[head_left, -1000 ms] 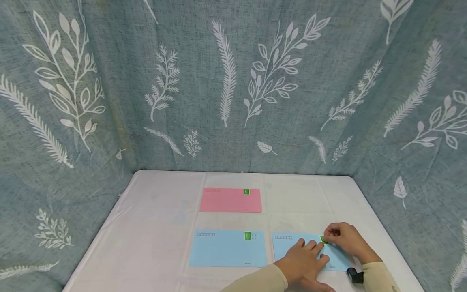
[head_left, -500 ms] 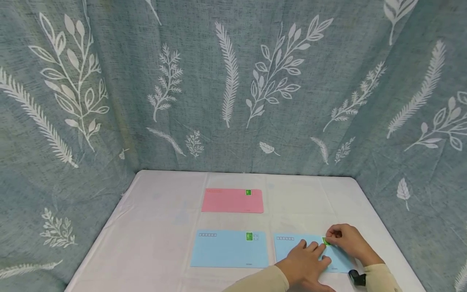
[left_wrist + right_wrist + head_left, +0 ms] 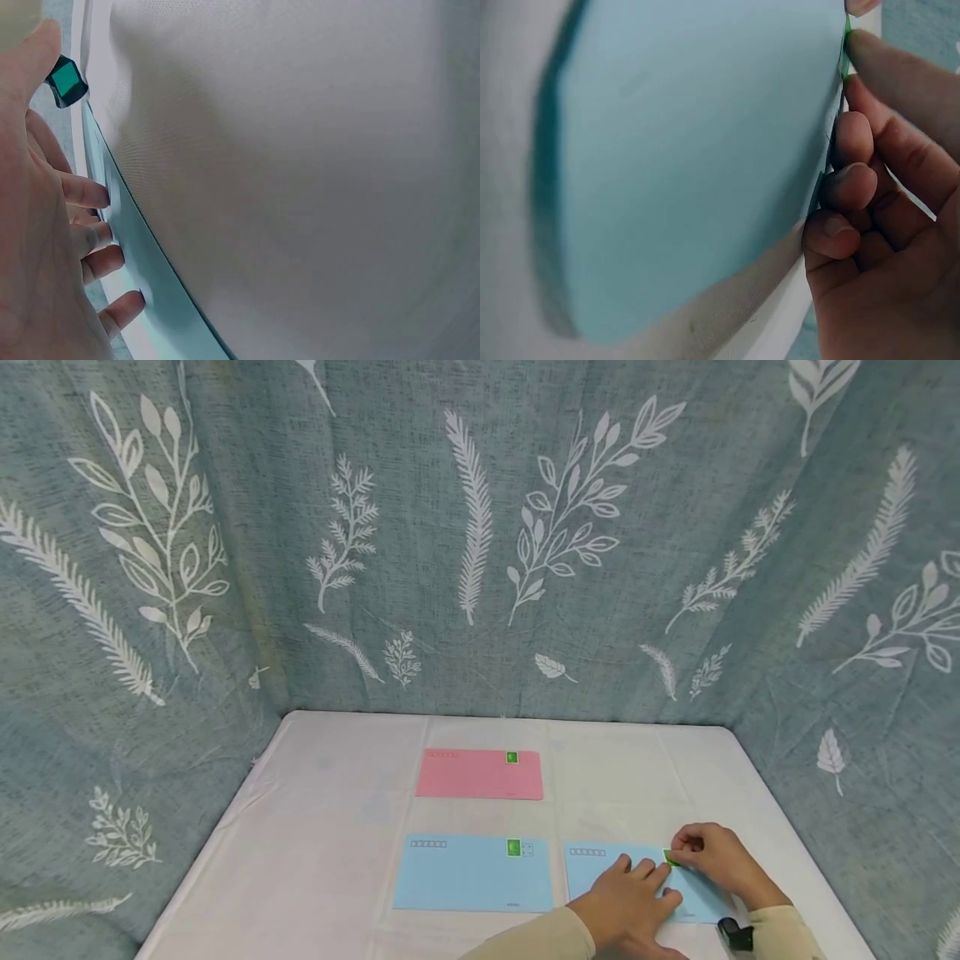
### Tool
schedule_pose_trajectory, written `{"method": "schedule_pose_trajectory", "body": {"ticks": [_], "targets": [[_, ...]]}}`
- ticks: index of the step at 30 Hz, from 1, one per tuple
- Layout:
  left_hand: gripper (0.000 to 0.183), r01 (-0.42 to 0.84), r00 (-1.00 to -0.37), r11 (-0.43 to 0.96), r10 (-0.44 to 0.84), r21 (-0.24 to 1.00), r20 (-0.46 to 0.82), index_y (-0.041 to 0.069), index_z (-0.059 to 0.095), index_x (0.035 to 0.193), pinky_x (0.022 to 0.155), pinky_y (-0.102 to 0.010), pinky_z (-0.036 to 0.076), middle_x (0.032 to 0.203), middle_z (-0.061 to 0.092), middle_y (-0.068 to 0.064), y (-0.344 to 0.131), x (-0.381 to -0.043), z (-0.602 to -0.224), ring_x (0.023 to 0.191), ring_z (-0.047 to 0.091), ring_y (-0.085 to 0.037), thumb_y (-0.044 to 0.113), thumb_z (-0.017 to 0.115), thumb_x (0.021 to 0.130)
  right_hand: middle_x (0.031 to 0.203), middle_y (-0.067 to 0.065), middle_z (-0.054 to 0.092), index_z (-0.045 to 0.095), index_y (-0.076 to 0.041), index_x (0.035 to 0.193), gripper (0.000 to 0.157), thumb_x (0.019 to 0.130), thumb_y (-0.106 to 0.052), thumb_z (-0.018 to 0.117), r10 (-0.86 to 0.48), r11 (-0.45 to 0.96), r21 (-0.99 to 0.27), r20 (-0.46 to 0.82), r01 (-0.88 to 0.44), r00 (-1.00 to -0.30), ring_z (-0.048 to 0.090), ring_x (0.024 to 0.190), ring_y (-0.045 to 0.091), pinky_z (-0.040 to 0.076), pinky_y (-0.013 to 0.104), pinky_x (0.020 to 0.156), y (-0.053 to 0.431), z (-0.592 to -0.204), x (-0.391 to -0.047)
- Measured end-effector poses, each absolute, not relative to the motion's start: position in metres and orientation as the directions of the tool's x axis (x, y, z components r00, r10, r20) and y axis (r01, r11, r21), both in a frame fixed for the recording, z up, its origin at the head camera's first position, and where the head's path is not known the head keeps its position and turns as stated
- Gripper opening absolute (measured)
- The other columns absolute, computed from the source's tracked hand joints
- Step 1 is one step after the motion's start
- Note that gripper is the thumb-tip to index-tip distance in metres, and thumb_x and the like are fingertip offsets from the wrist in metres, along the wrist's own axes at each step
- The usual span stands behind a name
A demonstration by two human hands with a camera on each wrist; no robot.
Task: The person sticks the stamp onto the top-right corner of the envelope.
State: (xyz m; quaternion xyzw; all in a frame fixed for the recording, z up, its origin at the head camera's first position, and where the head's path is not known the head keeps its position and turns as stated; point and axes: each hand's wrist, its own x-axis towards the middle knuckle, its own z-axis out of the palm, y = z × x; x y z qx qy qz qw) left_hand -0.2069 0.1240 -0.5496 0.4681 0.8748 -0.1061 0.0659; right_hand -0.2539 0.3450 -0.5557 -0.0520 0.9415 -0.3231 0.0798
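At the front right of the table lies a blue envelope (image 3: 702, 903). My left hand (image 3: 626, 900) rests on its middle, fingers spread and fingertips touching the paper; the left wrist view also shows these fingers (image 3: 99, 259) along the envelope. At the envelope's top right corner my right hand (image 3: 714, 860) pinches a green stamp (image 3: 670, 857) between thumb and index finger. Those fingers cover part of the stamp. In the right wrist view only a thin green edge of the stamp (image 3: 846, 60) shows, and the other fingers (image 3: 847, 187) are curled at the envelope's edge.
Left of it lies another blue envelope (image 3: 468, 877) with a green stamp at its upper right. Behind that is a pink envelope (image 3: 472, 777), also stamped. The table has a white cloth (image 3: 315, 835). A leaf-patterned curtain (image 3: 405, 527) surrounds its back and sides.
The head view has shifted slightly. Both hands keep nearly the same place on the right blue envelope, the right one still at the stamp.
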Motion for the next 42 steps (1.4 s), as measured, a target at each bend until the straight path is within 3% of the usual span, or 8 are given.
{"method": "schedule_pose_trajectory", "body": {"ticks": [42], "targets": [[0.072,0.831,-0.551,0.552,0.797,-0.07,-0.247,0.047,0.041,0.156,0.117,-0.032,0.032,0.172,0.022,0.018,0.1222,-0.209,-0.5464,0.151,0.025,-0.001,0.089,0.028,0.099,0.078,-0.003,0.061,0.075,-0.01,0.09,0.009,0.096,-0.009,0.082,-0.141,0.803,-0.595,-0.111,-0.048,-0.984,0.055,0.075,0.018,0.044,0.03,0.067,0.3466,-0.5579,-0.2558]]}}
